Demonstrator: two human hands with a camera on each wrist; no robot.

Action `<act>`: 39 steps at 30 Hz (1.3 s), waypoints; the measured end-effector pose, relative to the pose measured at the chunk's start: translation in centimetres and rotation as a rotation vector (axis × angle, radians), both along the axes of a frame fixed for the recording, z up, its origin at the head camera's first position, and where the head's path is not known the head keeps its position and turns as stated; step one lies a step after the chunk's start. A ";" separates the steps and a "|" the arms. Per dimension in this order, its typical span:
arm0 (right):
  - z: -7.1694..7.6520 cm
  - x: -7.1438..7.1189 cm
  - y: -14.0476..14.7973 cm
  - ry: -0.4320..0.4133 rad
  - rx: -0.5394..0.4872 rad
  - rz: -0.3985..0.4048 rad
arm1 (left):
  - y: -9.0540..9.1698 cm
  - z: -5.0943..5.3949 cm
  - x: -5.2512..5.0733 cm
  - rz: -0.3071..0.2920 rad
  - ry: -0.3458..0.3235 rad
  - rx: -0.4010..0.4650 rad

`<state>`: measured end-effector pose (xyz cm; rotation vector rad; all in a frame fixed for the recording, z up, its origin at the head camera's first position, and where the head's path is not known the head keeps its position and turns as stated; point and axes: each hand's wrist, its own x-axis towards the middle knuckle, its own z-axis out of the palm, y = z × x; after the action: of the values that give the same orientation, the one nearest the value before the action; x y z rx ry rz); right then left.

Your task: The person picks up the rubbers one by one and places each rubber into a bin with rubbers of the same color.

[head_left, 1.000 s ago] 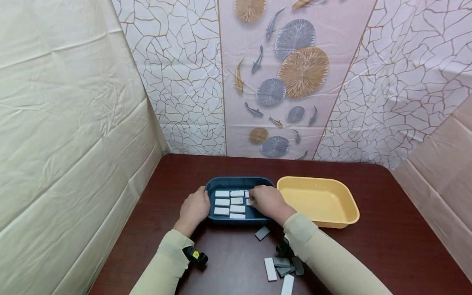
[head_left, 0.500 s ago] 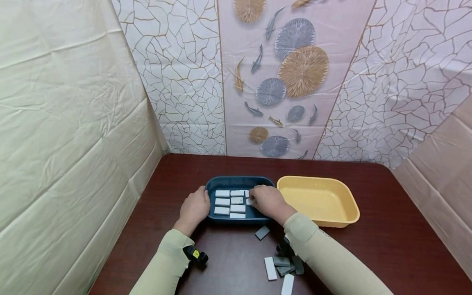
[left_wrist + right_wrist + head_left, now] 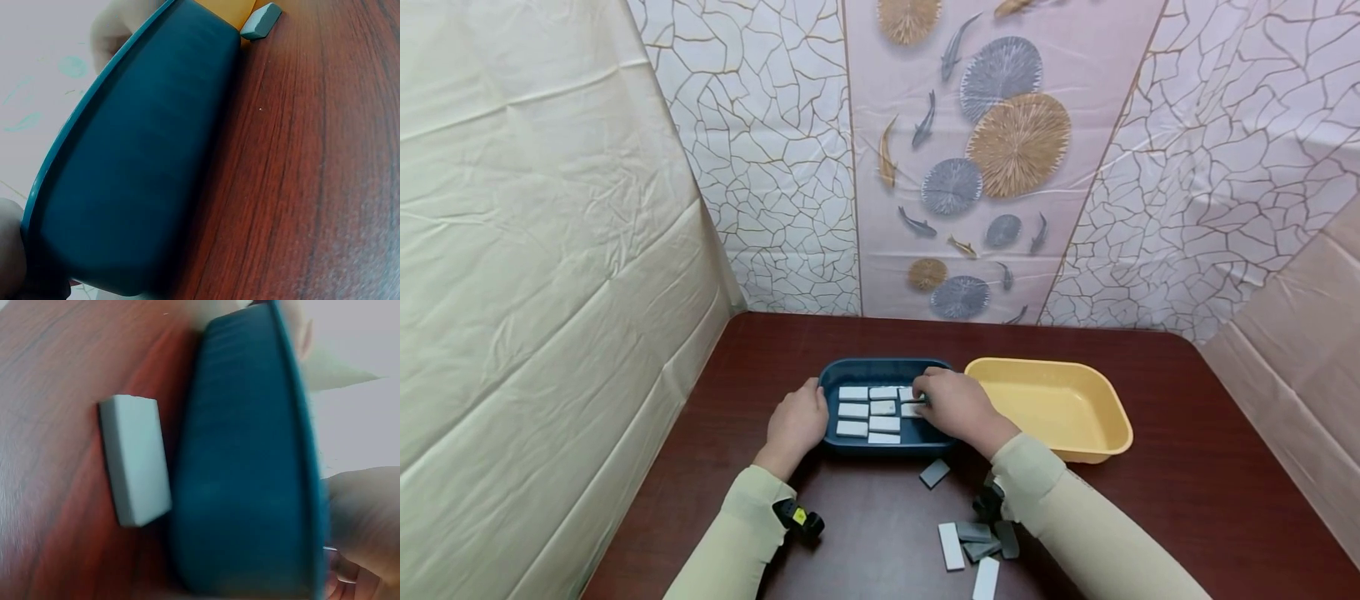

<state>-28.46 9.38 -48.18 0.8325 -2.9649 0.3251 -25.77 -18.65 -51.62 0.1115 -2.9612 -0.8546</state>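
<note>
My left hand (image 3: 797, 421) grips the left end of the dark blue tray (image 3: 850, 365); in the left wrist view part of the hand (image 3: 11, 250) shows at the rim. White domino-like tiles (image 3: 852, 411) lie flat inside in short rows. Over the right side of the tray is my right hand (image 3: 957, 404), fingers bent down by two tiles of the third column, the nearer one (image 3: 912, 410) partly covered. Whether the fingers pinch a tile is hidden. The right wrist view shows bent fingers (image 3: 350, 581) beyond the tray wall.
A yellow tray (image 3: 1045, 392) stands just right of the blue one. One grey tile (image 3: 935, 473) lies in front of the blue tray. Nearer the right forearm are several loose grey tiles (image 3: 981, 550) and white tiles (image 3: 951, 547) on the dark red table (image 3: 865, 517).
My right hand has shifted slightly to the right, uncovering more of the third-column tiles, and its fingers look more spread. The left hand and both trays stay nearly where they were.
</note>
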 end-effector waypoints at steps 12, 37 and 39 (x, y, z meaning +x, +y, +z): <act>1.3 4.3 3.8 0.091 -0.188 -0.039 | 0.1 0.2 0.1 -0.004 -0.001 0.002; -3.2 15.4 3.7 -0.025 0.017 0.081 | 0.1 0.1 0.3 0.007 -0.008 0.001; -3.5 15.7 3.6 -0.039 0.042 0.091 | 0.1 0.1 0.2 0.003 -0.006 0.002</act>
<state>-12.79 12.97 -51.71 0.9785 -2.9852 0.2863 -25.52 -18.57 -51.50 0.1189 -2.9653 -0.8588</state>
